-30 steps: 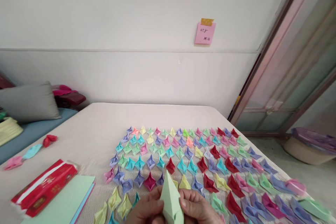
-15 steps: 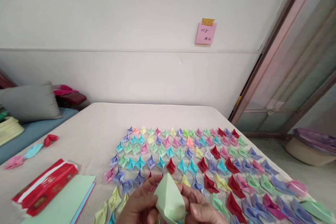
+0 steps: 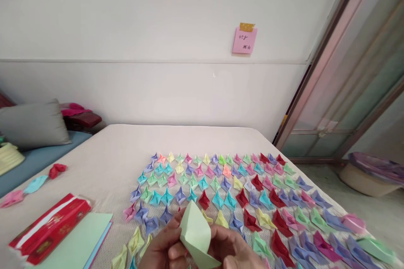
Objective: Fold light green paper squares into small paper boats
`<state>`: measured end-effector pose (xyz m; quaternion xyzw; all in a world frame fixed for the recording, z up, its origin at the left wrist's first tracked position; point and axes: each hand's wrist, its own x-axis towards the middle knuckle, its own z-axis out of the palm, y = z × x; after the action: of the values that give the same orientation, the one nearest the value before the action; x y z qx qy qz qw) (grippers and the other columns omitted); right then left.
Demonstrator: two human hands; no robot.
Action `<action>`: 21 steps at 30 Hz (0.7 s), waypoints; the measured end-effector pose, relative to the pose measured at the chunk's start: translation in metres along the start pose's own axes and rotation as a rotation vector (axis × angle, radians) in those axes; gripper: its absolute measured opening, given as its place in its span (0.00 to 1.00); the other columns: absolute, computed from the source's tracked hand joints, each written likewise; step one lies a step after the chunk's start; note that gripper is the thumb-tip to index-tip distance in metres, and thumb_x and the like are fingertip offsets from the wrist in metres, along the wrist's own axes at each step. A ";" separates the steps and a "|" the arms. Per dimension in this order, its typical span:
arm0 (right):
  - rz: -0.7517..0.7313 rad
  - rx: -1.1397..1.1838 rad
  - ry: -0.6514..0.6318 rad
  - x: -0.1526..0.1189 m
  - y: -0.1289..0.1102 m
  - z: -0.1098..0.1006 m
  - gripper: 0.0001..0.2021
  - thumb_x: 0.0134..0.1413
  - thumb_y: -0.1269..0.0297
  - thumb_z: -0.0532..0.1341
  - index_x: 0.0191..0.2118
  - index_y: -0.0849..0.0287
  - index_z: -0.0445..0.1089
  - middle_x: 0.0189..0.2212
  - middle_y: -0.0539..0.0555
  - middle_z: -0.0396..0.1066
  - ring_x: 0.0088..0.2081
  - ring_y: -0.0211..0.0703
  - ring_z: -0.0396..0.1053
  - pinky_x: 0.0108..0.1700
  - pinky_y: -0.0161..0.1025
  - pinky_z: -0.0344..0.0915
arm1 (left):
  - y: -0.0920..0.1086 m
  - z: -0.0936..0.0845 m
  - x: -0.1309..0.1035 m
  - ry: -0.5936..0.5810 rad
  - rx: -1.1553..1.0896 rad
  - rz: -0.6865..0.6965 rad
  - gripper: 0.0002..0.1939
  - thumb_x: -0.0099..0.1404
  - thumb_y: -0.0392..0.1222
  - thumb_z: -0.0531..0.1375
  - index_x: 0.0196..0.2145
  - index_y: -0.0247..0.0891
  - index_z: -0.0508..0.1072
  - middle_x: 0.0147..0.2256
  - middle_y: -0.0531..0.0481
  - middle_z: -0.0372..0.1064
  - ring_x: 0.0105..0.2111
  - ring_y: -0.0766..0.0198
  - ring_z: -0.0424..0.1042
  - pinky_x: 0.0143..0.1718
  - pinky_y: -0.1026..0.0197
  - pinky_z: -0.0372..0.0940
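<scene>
Pale green paper (image 3: 195, 231), red pack (image 3: 47, 229), multicolour boats (image 3: 240, 185).

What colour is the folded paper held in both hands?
Pale green; the folded paper shows best in the head view.

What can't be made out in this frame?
- Both hands, left hand and right hand: wrists cut off by the bottom edge, head view.
- Green folded paper: lower part hidden behind the fingers.
- Pink wall note: writing too small to read.
- Red packet: print blurred.

A home bedroom (bed (image 3: 126, 151), grey pillow (image 3: 33, 122), sliding door (image 3: 347, 92))
</scene>
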<state>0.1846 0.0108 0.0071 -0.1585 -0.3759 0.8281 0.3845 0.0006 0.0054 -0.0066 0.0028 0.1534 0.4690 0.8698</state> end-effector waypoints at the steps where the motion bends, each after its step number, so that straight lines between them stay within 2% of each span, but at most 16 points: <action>1: -0.028 0.014 0.033 0.001 0.001 0.000 0.26 0.30 0.58 0.78 0.40 0.59 0.75 0.38 0.57 0.79 0.43 0.53 0.76 0.46 0.43 0.66 | 0.000 -0.002 0.001 0.011 -0.006 0.009 0.14 0.56 0.27 0.69 0.42 0.30 0.79 0.16 0.53 0.71 0.13 0.78 0.65 0.14 0.77 0.52; 4: -0.150 0.092 0.146 0.003 0.006 0.001 0.32 0.26 0.69 0.79 0.44 0.52 0.71 0.41 0.52 0.79 0.44 0.48 0.75 0.44 0.39 0.64 | -0.002 -0.005 0.003 0.049 0.012 0.027 0.14 0.54 0.29 0.71 0.40 0.32 0.81 0.14 0.54 0.70 0.13 0.77 0.66 0.15 0.77 0.55; 6: -0.217 0.145 0.189 0.004 0.010 0.001 0.40 0.25 0.72 0.79 0.50 0.47 0.67 0.39 0.49 0.79 0.41 0.46 0.76 0.42 0.38 0.65 | -0.006 -0.007 0.004 0.065 0.038 0.007 0.14 0.53 0.32 0.72 0.39 0.37 0.82 0.12 0.56 0.69 0.12 0.75 0.66 0.14 0.75 0.54; 8: -0.244 0.162 0.216 0.004 0.013 0.001 0.43 0.27 0.72 0.79 0.54 0.45 0.65 0.38 0.49 0.79 0.38 0.44 0.77 0.39 0.36 0.66 | -0.012 -0.007 0.007 0.058 0.076 -0.026 0.15 0.54 0.34 0.72 0.41 0.41 0.82 0.12 0.57 0.67 0.11 0.75 0.65 0.13 0.75 0.51; 13: -0.157 0.232 0.194 0.002 0.016 -0.005 0.25 0.37 0.70 0.77 0.45 0.48 0.75 0.31 0.52 0.82 0.30 0.42 0.79 0.31 0.35 0.67 | -0.024 -0.014 0.014 -0.064 0.177 -0.003 0.17 0.55 0.35 0.71 0.45 0.39 0.80 0.11 0.55 0.68 0.10 0.73 0.65 0.14 0.72 0.49; 18: -0.137 0.282 0.133 0.000 0.021 -0.004 0.26 0.33 0.71 0.78 0.43 0.47 0.78 0.27 0.51 0.82 0.30 0.43 0.80 0.32 0.34 0.68 | -0.027 -0.014 0.013 -0.030 0.167 -0.034 0.17 0.59 0.35 0.68 0.48 0.37 0.79 0.11 0.56 0.65 0.12 0.74 0.64 0.16 0.72 0.52; 21: -0.120 0.279 0.111 0.000 0.021 0.000 0.25 0.35 0.73 0.77 0.43 0.47 0.79 0.25 0.51 0.82 0.29 0.46 0.80 0.31 0.37 0.68 | -0.028 -0.009 0.012 -0.037 0.190 -0.025 0.16 0.59 0.35 0.67 0.46 0.37 0.79 0.12 0.57 0.64 0.13 0.71 0.65 0.17 0.70 0.54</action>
<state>0.1740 0.0017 -0.0080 -0.1264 -0.2441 0.8377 0.4719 0.0271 -0.0023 -0.0225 0.0920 0.1814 0.4411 0.8741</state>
